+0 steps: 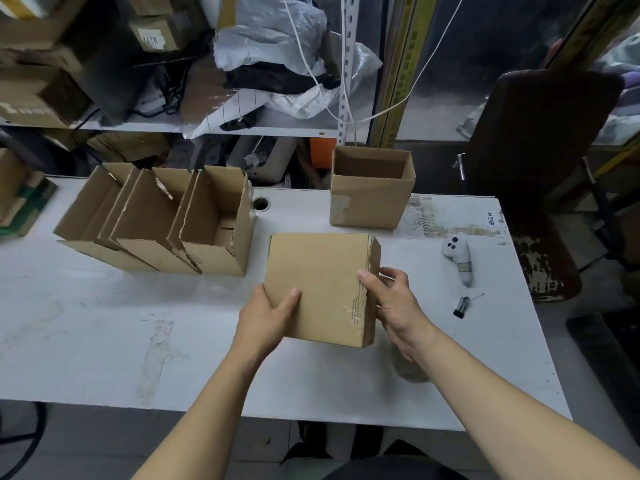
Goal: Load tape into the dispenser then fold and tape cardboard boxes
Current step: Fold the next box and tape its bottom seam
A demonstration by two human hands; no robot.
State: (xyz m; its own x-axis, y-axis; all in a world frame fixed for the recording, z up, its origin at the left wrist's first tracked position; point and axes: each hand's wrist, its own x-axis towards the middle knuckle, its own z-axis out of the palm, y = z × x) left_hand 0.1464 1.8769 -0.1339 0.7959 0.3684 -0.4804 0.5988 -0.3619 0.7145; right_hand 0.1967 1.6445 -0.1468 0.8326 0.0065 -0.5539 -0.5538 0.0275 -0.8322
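Cluttered shelves stand behind the white counter point(104, 341), where, in the head view, the left hand point(266, 317) and right hand point(394, 303) both close on a cardboard box point(318, 285) held near the counter's middle, three open boxes point(156, 220) to its left, another open box point(372, 188) beyond.
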